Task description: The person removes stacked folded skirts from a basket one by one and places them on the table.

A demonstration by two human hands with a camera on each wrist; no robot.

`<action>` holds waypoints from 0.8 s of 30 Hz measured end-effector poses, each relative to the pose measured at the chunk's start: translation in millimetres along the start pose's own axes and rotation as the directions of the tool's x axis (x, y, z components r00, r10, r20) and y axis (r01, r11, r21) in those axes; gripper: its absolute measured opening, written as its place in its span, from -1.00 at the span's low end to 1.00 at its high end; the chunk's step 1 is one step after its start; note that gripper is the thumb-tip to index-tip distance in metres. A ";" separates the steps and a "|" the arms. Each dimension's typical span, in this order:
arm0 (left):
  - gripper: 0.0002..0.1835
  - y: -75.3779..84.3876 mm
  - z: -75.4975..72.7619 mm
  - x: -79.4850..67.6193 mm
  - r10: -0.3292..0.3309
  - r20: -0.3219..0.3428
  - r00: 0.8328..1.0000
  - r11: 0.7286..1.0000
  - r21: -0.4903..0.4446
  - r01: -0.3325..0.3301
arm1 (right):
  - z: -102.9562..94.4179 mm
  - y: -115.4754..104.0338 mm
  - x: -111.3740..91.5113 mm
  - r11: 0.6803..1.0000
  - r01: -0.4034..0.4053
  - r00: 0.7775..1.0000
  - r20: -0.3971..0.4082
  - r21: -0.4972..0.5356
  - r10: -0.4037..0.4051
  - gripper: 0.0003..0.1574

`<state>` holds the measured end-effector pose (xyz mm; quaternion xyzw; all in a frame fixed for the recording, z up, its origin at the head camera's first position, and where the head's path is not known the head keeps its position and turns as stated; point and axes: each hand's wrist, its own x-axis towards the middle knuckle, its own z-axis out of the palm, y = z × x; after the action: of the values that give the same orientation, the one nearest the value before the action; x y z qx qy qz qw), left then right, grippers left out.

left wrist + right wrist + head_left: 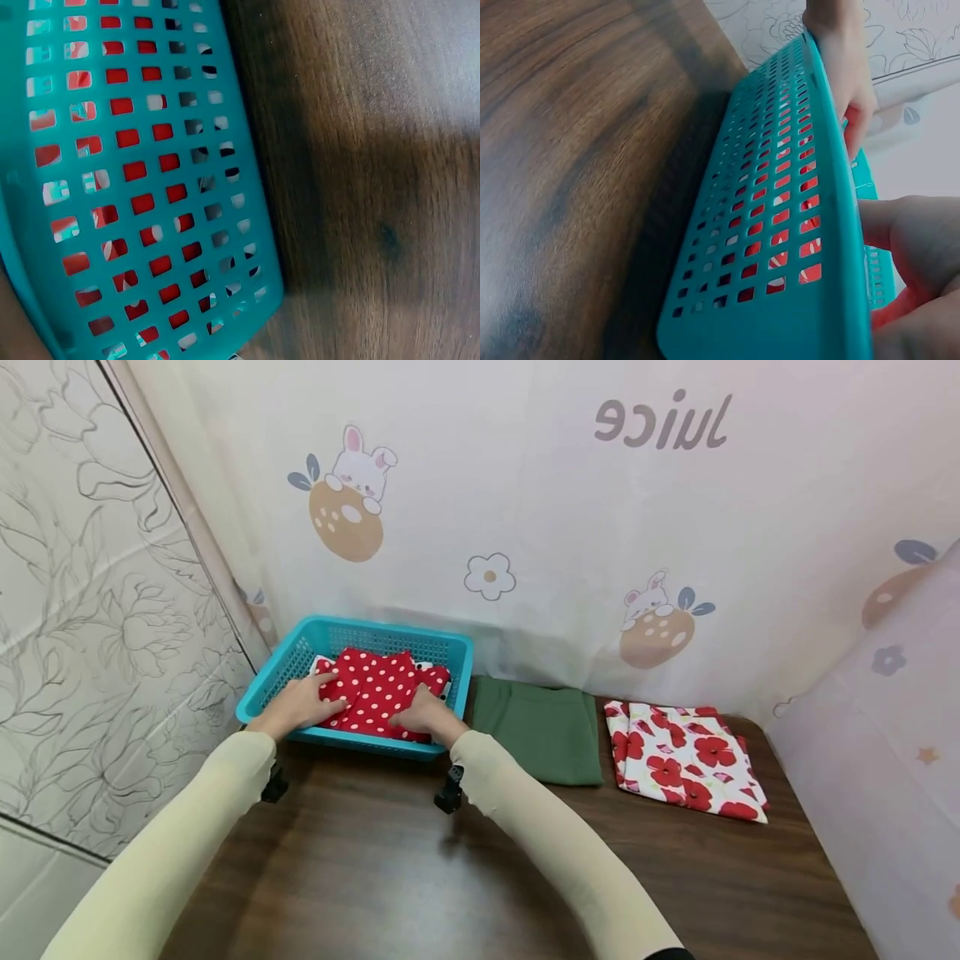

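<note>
A turquoise perforated plastic basket point(352, 739) stands on the wooden table at the back left. Folded red cloth with white polka dots point(375, 689) lies in it, over other cloth with a black-and-white pattern at its right edge. My left hand point(298, 703) rests on the left side of the red cloth, fingers spread toward the right. On the cloth's right side lies my right hand point(426, 712), its thumb stretched left over the dots; its other fingertips are hidden. In the right wrist view, my right hand point(922, 247) reaches over the basket rim point(840, 195). Red cloth shows through the basket's holes point(142, 202).
Right of the basket lies a folded green cloth point(536, 735). Farther right is a folded white cloth with red flowers point(686, 760). A printed curtain point(540, 527) hangs behind the brown wooden table point(360, 860), and a flower-patterned wall point(112, 593) stands at the left.
</note>
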<state>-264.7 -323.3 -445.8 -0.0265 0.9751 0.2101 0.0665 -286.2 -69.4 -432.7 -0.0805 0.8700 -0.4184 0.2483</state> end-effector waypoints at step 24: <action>0.11 6.2 -11.1 14.1 -0.055 0.059 0.997 0.996 -0.066 0.059 | 0.3 12.7 13.7 0.967 0.154 0.988 -0.052 0.204 -0.147 -0.12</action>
<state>-280.5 -322.6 -435.3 -0.0507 0.9639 0.2416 0.0994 -297.0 -66.2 -447.6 -0.1123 0.8174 -0.5258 0.2069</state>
